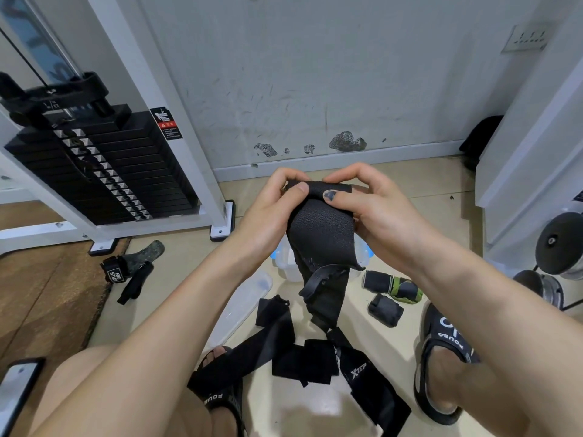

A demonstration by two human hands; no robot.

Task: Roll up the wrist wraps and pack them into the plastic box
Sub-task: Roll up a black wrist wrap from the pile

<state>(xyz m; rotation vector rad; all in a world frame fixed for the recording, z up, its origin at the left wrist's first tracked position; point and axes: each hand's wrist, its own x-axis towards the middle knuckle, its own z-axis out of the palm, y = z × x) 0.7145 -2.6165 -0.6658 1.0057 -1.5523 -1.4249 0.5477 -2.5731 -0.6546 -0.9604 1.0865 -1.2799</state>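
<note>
Gripping a wrist wrap (pixel 321 228) — plastic box (pixel 285 263) below.

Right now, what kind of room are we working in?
Most likely a gym corner: a weight stack machine stands at the left, a dumbbell lies at the right, and lifting wrist wraps lie on the floor.

plastic box (pixel 285 263): mid-frame, mostly hidden behind the hanging wrist wrap (pixel 321 234) and the left hand (pixel 268 216); contents cannot be told.
wrap's top end: covered by the fingers (pixel 298 187) of both hands, so how far it is rolled is unclear.
right hand (pixel 378 212): its fingertips are tucked behind the cloth.
phone (pixel 15 392): cut off by the lower left edge.
weight stack (pixel 104 171): warning label print too small to read.
right-edge round object (pixel 561 244): cut off, unidentifiable.
</note>
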